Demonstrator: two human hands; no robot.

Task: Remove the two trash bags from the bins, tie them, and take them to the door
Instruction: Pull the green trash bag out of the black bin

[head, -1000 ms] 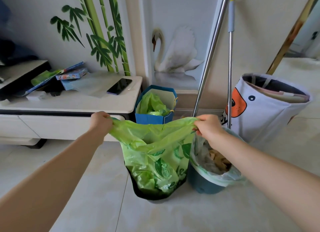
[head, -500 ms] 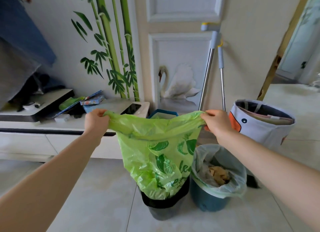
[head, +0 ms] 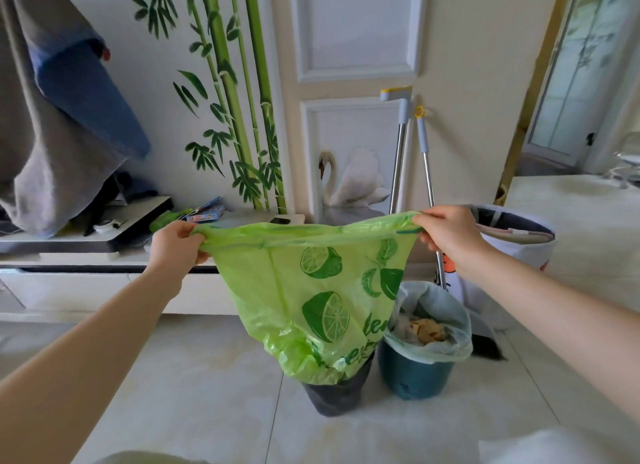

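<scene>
A green trash bag (head: 311, 290) printed with lime slices hangs stretched between my hands. My left hand (head: 175, 248) grips its rim on the left and my right hand (head: 446, 235) grips the rim on the right. The bag's bottom still sits in the mouth of the black bin (head: 337, 396) on the floor. Beside it on the right stands a teal bin (head: 415, 377) lined with a pale trash bag (head: 446, 311) that holds brown scraps.
A low white cabinet (head: 86, 276) with clutter runs along the left wall. Two mop handles (head: 412, 158) lean on the panelled door behind the bins. A white fabric basket (head: 519, 248) stands at the right. Towels (head: 52, 117) hang at the upper left.
Both hands have lifted the green bag higher, so most of it is out of the black bin. The view has risen and shows more of the wall.
</scene>
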